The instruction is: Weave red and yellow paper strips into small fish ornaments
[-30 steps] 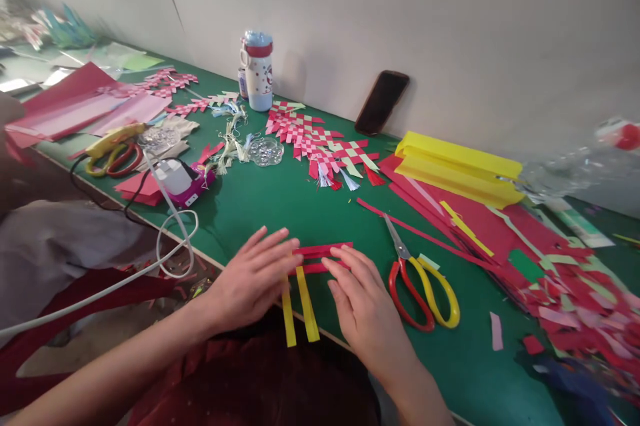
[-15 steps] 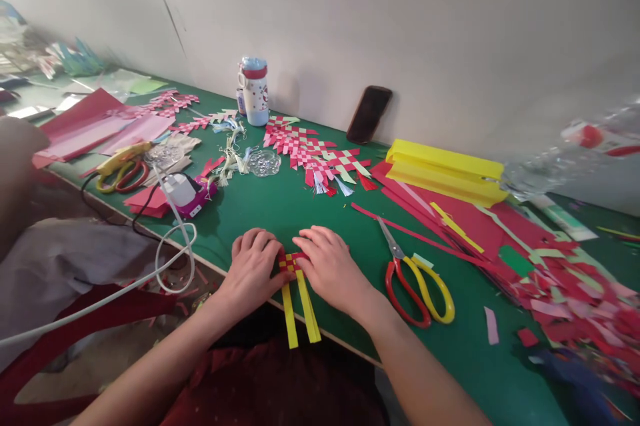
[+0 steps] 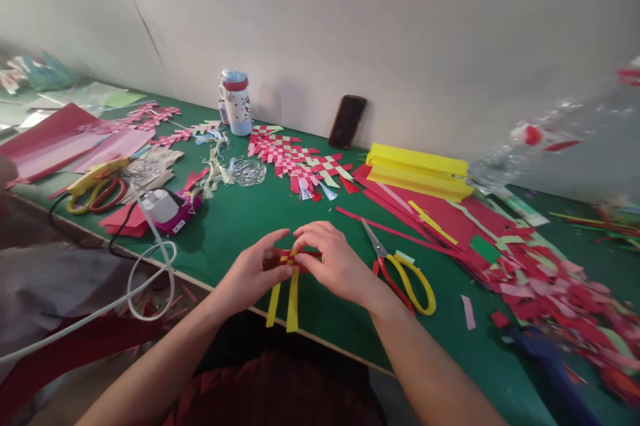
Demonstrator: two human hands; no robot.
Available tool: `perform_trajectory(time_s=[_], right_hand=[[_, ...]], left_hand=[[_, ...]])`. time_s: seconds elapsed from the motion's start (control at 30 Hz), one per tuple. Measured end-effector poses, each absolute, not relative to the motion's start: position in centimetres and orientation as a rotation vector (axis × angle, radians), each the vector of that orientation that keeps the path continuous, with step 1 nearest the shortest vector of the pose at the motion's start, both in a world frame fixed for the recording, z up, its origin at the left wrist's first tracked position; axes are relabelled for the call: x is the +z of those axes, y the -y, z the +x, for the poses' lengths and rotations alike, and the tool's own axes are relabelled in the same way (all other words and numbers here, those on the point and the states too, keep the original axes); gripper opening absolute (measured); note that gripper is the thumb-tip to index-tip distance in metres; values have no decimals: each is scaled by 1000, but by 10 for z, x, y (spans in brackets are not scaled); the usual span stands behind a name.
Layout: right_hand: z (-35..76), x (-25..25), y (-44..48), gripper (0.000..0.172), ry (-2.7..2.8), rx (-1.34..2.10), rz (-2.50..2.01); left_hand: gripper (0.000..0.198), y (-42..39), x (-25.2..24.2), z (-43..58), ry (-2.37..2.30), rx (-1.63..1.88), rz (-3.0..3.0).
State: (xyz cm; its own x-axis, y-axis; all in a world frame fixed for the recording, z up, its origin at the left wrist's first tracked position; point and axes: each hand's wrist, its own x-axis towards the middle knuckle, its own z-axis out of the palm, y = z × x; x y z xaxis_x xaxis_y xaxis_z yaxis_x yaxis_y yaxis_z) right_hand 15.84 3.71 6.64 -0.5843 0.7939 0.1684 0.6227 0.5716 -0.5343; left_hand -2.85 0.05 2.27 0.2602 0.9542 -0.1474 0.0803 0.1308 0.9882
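Note:
Between my hands is a small weave of red and yellow paper strips [image 3: 293, 299], its yellow ends hanging down past the table's front edge. My left hand [image 3: 256, 267] pinches the left side of the weave, thumb below and fingers above. From the right, my right hand [image 3: 327, 256] closes its fingertips on the weave's upper right side, close to my left thumb. My fingers cover part of the checked middle. Just right of my right hand lie scissors [image 3: 395, 266] with one red and one yellow handle.
Finished red-checked paper weaves [image 3: 295, 156] lie behind my hands. Further back stand a bottle [image 3: 237, 106] and a phone [image 3: 347, 121] against the wall. Folded yellow paper [image 3: 417, 169] and a heap of paper scraps [image 3: 560, 299] lie right. A charger [image 3: 163, 206] with a white cable sits left.
My view has tilted up and turned slightly right. My left hand has gone from lying flat over the weave to pinching its side, and the weave's yellow ends have swung leftward.

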Motion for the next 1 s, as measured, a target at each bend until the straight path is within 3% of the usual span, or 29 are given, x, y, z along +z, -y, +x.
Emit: perform_trajectory(time_s=[0.13, 0.27, 0.53, 0.83, 1.0], right_hand=[[196, 77, -33, 20, 2202, 376, -1232], [259, 56, -12, 28, 2103, -29, -1556], [303, 0, 24, 43, 2139, -237, -1878], [315, 16, 16, 32, 1825, 211, -2043], [335, 20, 22, 46, 1434, 671, -1963]], left_hand=[[49, -25, 43, -15, -1046, 930, 1099], [27, -49, 55, -11, -1007, 1041, 1016], [23, -88, 47, 6, -889, 1018, 782], [19, -105, 38, -2, -858, 1020, 646], [20, -108, 31, -7, -846, 1038, 559]])
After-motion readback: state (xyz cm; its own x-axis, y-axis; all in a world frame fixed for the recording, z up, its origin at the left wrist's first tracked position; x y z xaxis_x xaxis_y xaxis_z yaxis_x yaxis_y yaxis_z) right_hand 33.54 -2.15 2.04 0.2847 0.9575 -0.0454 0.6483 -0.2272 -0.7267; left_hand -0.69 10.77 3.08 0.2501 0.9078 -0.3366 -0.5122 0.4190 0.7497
